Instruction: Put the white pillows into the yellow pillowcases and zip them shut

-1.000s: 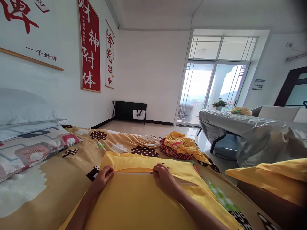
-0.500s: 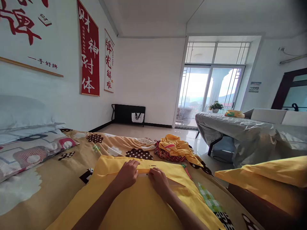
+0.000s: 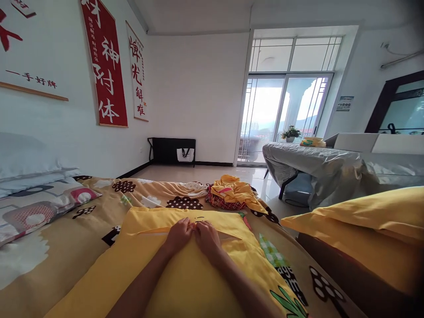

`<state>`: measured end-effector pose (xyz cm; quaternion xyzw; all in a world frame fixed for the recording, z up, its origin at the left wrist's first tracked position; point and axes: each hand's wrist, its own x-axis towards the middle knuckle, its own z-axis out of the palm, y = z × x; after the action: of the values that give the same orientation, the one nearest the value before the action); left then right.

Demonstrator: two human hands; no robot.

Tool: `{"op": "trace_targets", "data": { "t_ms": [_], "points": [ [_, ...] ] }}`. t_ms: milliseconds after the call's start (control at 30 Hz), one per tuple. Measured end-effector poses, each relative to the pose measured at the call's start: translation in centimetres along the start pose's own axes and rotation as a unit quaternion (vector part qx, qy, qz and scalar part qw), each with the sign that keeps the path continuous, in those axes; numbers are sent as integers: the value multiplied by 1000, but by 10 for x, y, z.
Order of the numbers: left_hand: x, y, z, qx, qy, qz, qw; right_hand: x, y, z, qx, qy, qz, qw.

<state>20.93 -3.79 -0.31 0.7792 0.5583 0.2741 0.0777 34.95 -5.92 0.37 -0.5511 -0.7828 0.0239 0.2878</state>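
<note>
Yellow soft cotton pillow (image 3: 192, 282) lies flat on the sheet (image 3: 82, 247), right under me. Its seam (image 3: 150, 230) runs left-right, at my fingertips, neither hand nearer. I see left hand (image 3: 179, 234) and right hand (image 3: 207, 236) knuckle to knuckle, fingers curled tight, pinching the seam edge. Beyond: crumpled clothes heap (image 3: 232, 194), then shiny covered table (image 3: 311, 161).

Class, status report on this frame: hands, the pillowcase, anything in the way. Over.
Left hand and right hand side by side, gripping yellow pillowcase opening. Clothes pile beyond, apart.
</note>
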Motion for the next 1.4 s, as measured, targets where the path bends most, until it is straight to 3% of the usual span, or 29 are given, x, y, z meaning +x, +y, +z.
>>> {"op": "trace_targets", "data": {
  "t_ms": [233, 600, 700, 800, 900, 1033, 1167, 1400],
  "points": [
    [2, 1, -7, 31, -18, 3, 999, -12, 48, -12, -4, 25, -26, 999],
    [8, 1, -7, 86, -33, -9, 996, -32, 117, -38, 49, 33, 14, 998],
    [10, 11, -7, 101, -31, 3, 994, -35, 124, -39, 60, 34, 9, 998],
    [13, 35, -1, 105, -33, 48, 993, -34, 123, -36, 59, 34, 11, 998],
    [23, 68, 14, 96, -57, 82, 990, -33, 119, -35, 44, 39, 11, 998],
    [45, 100, 41, 75, -114, 59, 989, -33, 117, -41, 32, 43, -22, 998],
    [58, 104, 56, 64, -165, 37, 983, -34, 118, -48, 22, 30, -26, 999],
    [48, 98, 62, 72, -150, 49, 985, -32, 129, -50, 45, 17, 68, 997]
  ]
}}
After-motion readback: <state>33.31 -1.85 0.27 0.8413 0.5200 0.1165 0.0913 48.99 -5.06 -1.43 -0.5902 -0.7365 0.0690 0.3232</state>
